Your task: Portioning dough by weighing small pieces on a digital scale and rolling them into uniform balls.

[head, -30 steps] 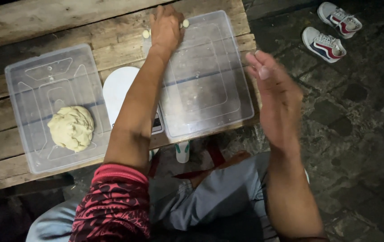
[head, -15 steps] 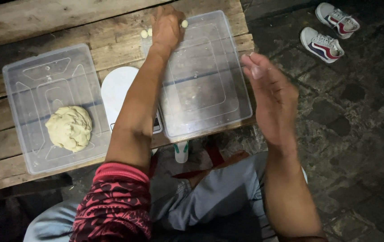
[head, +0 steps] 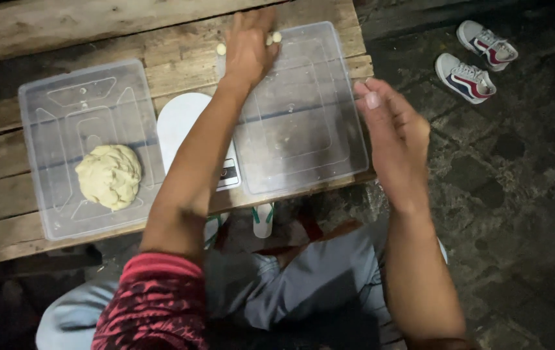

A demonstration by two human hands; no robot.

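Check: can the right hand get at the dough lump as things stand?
Probably not directly: the right hand hovers past the table's right edge, and the left forearm lies across between it and the dough lump.

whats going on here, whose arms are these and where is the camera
There is no machine here: the arms belong to a person, and the one camera is worn on their head, looking down, so you see their own arms and lap. The left hand reaches forward and presses on the far edge of a clear plastic lid lying on a rough wooden table, with small pale dough bits beside its fingers. The right hand is raised open in the air beyond the table's right end, holding nothing. Further left lies a second clear lid with a dough lump on it, and a white kitchen scale sits between the lids. A pair of sneakers lies on the stone floor.
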